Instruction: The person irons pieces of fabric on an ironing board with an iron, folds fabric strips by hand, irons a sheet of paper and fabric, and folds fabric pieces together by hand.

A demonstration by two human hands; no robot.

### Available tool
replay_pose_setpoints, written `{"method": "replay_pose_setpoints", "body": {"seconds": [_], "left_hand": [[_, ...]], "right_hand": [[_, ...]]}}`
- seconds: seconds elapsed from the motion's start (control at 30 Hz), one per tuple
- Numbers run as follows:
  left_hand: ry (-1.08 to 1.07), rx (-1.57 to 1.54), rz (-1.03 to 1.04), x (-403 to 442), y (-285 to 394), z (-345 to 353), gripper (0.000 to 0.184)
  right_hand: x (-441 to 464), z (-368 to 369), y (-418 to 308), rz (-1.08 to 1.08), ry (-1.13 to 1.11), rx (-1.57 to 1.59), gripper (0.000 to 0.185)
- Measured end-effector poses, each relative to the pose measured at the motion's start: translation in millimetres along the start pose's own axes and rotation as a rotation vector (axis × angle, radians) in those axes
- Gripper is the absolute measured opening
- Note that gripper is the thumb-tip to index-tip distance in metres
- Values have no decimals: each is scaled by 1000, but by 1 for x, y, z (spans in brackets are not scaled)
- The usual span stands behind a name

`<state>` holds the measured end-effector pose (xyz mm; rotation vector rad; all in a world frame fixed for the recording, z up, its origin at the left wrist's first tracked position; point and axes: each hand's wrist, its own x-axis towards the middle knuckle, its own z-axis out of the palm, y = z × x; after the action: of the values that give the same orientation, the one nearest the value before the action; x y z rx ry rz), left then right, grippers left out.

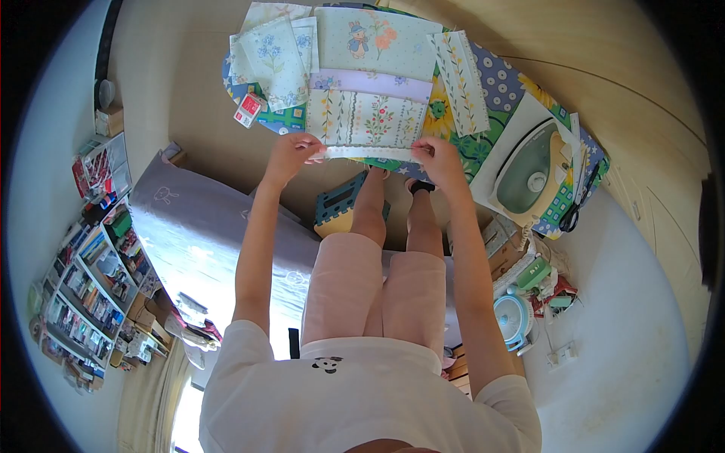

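Observation:
My left hand (294,156) pinches the left end of the near edge of a floral fabric panel (366,119). At the right end of that edge, my right hand (438,160) pinches the cloth too. The edge is folded into a narrow white strip (368,152) stretched between both hands. The panel lies on a patterned ironing board (495,79), below a lilac band (408,88) and a pale piece with a rabbit print (381,47). Floral fabric pieces (270,57) lie to the left, and a vine-print strip (462,87) to the right.
A green iron (526,170) rests on a white sheet at the board's right end, beside black-handled scissors (570,217). A small red and white box (248,111) sits at the left edge. Below stands a blue and yellow stool (340,204).

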<state>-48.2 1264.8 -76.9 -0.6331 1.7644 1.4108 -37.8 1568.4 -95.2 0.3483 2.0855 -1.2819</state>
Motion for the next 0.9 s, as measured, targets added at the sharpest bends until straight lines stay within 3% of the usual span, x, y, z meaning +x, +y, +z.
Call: {"method": "replay_pose_setpoints", "body": {"seconds": [0.1,0.27,0.33,0.43,0.57,0.63,0.9], "left_hand": [[56,27,38,5,-2,-4,11],[118,13,80,9,-3,-8,11],[117,-4,80,9,-3,-8,12],[90,26,92,11,-4,-9,13],[89,79,100,12,-4,-8,15],[91,49,104,12,-5,-8,15],[112,53,138,15,-12,-7,12]], "right_hand": [[2,3,-3,53,72,11,19],[2,3,-12,117,3,44,21],[0,3,-15,-88,-7,-58,24],[1,6,-7,-224,59,-69,28],[1,4,-8,-274,32,-197,25],[1,5,-6,-368,124,-298,21],[-3,4,-11,-309,160,-380,16]]}}
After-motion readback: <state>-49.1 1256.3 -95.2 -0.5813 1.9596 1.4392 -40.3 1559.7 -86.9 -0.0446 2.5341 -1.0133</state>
